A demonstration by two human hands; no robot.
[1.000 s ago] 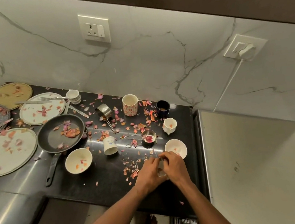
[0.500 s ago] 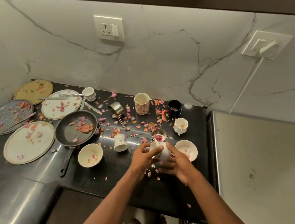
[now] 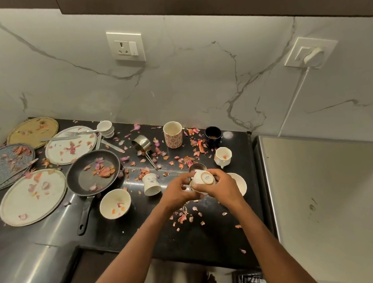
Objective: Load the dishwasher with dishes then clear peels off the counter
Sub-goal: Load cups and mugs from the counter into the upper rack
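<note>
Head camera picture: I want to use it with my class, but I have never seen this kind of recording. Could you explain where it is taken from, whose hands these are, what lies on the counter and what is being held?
There is no machine here. A person wears a wide-angle camera on the head, so you look forward and down along their own bare arms.

Both the left hand and the right hand grip a small white cup, turned so its stamped base faces the camera.

Below lies a black counter strewn with pink and orange peels. On it sit several plates, a dark frying pan, white bowls, a patterned mug, a dark cup and cutlery.

A dishwasher rack seems to show at the bottom edge, though too little is visible to be sure.
</note>
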